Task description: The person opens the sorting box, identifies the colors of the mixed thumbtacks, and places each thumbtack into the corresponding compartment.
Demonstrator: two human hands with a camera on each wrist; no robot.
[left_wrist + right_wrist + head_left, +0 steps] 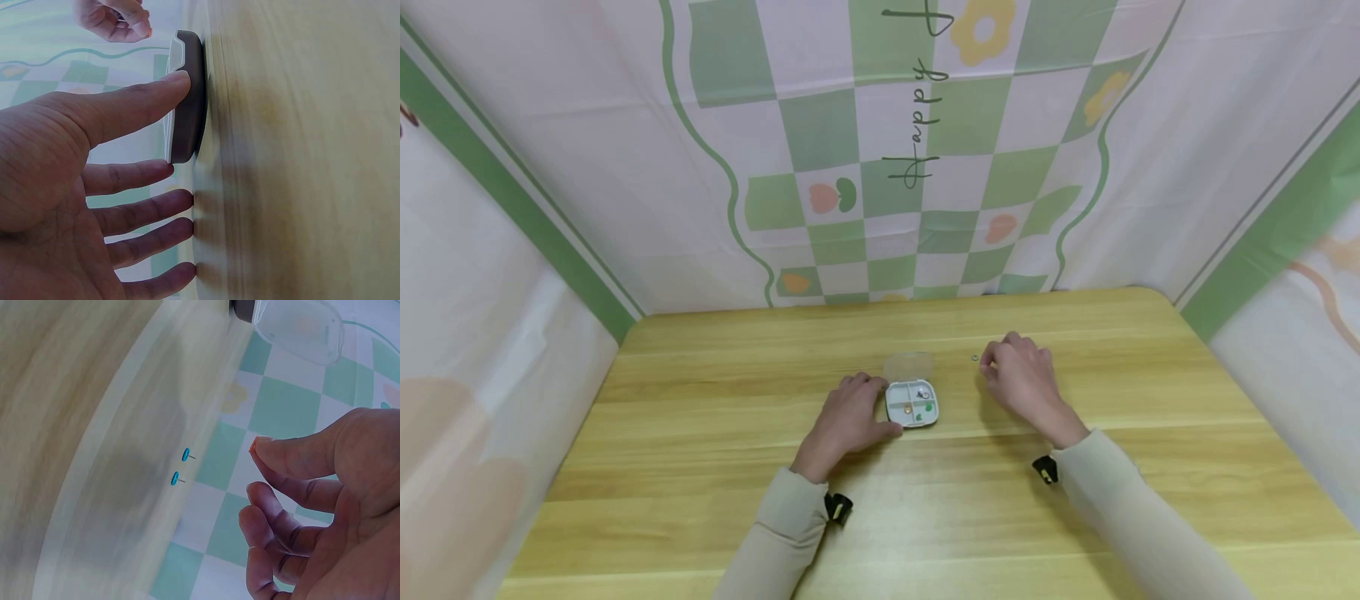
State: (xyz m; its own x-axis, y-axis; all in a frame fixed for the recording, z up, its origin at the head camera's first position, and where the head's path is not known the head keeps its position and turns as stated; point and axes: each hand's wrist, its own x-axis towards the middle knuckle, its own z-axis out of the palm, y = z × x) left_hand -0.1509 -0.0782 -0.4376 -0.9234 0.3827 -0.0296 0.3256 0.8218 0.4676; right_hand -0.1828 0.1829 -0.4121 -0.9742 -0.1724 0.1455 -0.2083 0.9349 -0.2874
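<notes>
A small pill box [912, 403] with a white divided inside and dark outer wall sits on the table, its clear lid [300, 331] open at the far side. Small earrings lie in its compartments, among them green pieces [928, 407] and a gold one [907, 410]. My left hand [848, 417] holds the box at its left side, thumb at the near corner, index fingertip at the far one. Right of the box, my right hand [1022, 379] is raised, thumb and index finger pinching a small orange piece [253, 445] that they mostly hide.
Two blue stud earrings [185, 454] stand pin-up on the wooden table [715, 500] near my right hand. A checkered cloth [891, 192] hangs behind the table's far edge, with more cloth at both sides.
</notes>
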